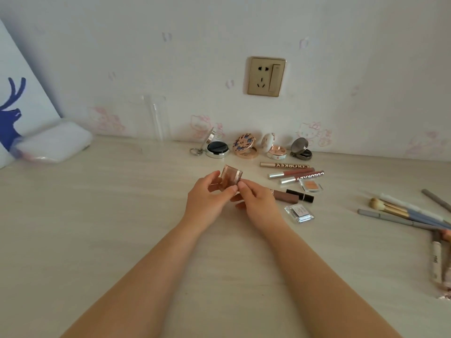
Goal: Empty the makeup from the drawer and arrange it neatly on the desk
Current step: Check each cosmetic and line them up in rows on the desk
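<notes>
While open, the compact [230,178] shows brown powder.

On the pale wallpapered wall [341,57] ahead of us, printed with faint pink cartoon cats, we see a gold-framed wall socket with a rocker switch [266,76]. To our far left a white board bearing a blue deer silhouette [12,98] leans against that wall. Just beside its foot lies a soft white packet wrapped in clear plastic [55,142]. Between the packet and the socket, close to the wall, stands a clear acrylic stand [152,118], upright and see-through.
</notes>
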